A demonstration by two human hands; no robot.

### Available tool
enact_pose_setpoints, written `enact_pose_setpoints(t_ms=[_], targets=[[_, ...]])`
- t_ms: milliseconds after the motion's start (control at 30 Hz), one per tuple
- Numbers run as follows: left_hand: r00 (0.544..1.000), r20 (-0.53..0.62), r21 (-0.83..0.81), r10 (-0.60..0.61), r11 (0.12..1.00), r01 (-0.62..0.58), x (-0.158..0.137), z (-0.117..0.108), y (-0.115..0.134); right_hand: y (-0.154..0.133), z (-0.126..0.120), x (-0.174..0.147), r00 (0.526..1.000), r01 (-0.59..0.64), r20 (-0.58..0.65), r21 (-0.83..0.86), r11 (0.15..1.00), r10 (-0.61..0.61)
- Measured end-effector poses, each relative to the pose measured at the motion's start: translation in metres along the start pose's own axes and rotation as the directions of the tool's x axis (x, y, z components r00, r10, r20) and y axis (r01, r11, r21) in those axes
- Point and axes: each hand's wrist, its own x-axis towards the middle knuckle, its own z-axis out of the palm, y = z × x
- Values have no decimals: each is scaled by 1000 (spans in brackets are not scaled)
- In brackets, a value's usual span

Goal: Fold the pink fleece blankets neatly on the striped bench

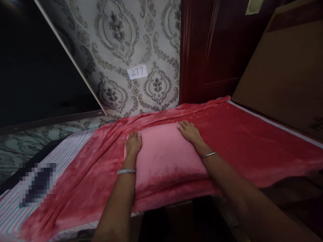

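Fingers (135,135) of your left hand (133,145) lie extended and unclenched over the far left corner of a pink, roughly square, plush cushion (166,151); those of your right hand (191,132) rest, likewise loose, on its far right corner. Neither hand clamps the fabric. Contact at 2 corners, with 1 forearm beside each flank, seems to keep the cushion square to you and steady without pinching. It lies flat near the front edge of a red, plush blanket (239,141), whose pile probably limits sliding. To your left, where the blanket stops short, a pale, striped cloth (73,148) shows. Beyond, a white, rectangular paper label (137,72) reading 277 sits on grey, patterned wallpaper (117,37), presumably raised for legibility.
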Motion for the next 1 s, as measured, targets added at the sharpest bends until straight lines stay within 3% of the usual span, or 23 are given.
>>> enact_pose_setpoints(t_ms=[233,333,467,567,667,767,833,900,1000], targets=[[1000,22,-21,-7,1000,8,-5,-17,8,-7,-5,-4,1000,-15,27,-31,999,16],[1000,21,-22,5,1000,-5,-21,-32,20,-7,-6,-6,999,-16,34,-42,999,18],[963,27,-17,267,964,-267,-83,-42,38,-9,-10,-5,999,-25,31,-52,998,27],[870,35,-3,492,871,-492,-137,-30,46,-22,-17,-7,999,-22,36,-83,996,25],[799,-20,47,601,799,-600,-171,-4,48,-46,-19,-15,976,195,112,-74,978,-186],[770,-132,119,624,782,-612,-182,22,47,-69,-10,-27,856,463,262,-2,886,-446],[753,-208,162,624,782,-602,-183,34,45,-75,-3,-28,786,552,323,19,834,-528],[736,-241,186,632,775,-604,-183,40,43,-73,1,-20,763,578,343,17,816,-548],[725,-232,198,648,761,-617,-183,41,41,-64,0,4,791,530,362,-3,848,-493]])
